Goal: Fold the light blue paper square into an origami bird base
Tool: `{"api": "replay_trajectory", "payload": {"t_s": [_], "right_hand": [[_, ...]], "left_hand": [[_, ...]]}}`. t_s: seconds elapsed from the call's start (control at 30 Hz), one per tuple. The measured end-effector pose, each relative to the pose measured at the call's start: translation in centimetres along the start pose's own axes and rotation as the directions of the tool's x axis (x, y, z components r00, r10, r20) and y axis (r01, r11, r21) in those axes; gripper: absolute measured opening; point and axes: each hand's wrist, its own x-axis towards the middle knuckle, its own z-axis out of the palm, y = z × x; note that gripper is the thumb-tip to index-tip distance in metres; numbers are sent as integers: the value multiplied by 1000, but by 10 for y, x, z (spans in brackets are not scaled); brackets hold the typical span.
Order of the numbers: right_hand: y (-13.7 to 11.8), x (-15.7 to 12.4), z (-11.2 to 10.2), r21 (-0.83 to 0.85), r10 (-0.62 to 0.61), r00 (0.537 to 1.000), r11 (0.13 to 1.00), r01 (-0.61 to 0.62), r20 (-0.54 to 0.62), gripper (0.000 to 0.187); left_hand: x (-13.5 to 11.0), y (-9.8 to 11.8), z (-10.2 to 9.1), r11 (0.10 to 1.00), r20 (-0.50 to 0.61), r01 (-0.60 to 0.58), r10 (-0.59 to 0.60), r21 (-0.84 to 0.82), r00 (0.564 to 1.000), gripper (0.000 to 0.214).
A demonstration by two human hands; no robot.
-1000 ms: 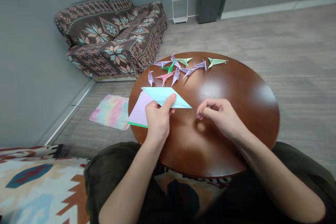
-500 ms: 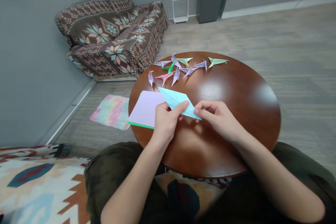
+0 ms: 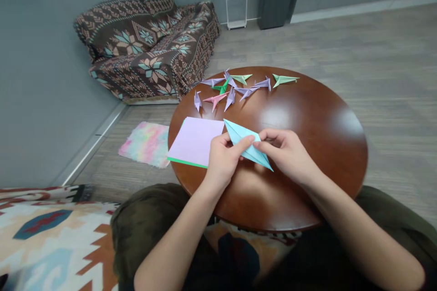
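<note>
The left hand point(image 3: 222, 160) and right hand point(image 3: 285, 152) hold a pale-blue folded paper point(image 3: 246, 143) between them at mid-bench, each grip closed on it, left thumb on top, right fingertips pinching its edge. A lilac paper stack point(image 3: 194, 141), with green showing beneath, lies just left, at the left edge of the round wooden bench point(image 3: 327, 145). Origami birds point(image 3: 230, 99) in lilac, green and pink lie along the far edge.

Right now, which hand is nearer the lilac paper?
Left. The left hand is at the edge of the lilac paper; the right hand is farther, beyond the blue paper.
</note>
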Motion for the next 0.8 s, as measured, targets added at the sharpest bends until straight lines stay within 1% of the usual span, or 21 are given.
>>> {"api": "replay_trajectory", "payload": {"t_s": [0.07, 0.13, 0.2, 0.33, 0.57, 0.7, 0.8], "right_hand": [[0, 0, 0, 15, -2, 1000, 1000, 2, -25, 15], [-1, 1, 0, 16, 1, 999, 1000, -1, -46, 15], [-1, 1, -1, 11, 12, 998, 1000, -11, -55, 16], [-2, 1, -2, -7, 10, 998, 1000, -10, -54, 18], [2, 0, -3, -48, -26, 998, 999, 23, -65, 8], [2, 1, -3, -70, -13, 998, 997, 9, -55, 6], [1, 1, -4, -68, 8, 999, 998, -11, -47, 6]], "left_hand": [[-3, -1, 4, 1000, -15, -25, 26, 16, 1000, 29], [-6, -3, 8, 998, -54, -63, 63, 4, 997, 26], [-7, -5, 12, 996, -94, -89, 86, -32, 992, 22], [-8, -10, 15, 988, -115, -94, 81, -122, 990, 19], [0, -6, 11, 968, -213, -121, 73, -220, 974, 21], [6, -1, 6, 959, -278, -139, 67, -248, 958, 24], [8, 2, 2, 955, -301, -144, 62, -258, 952, 27]]}}
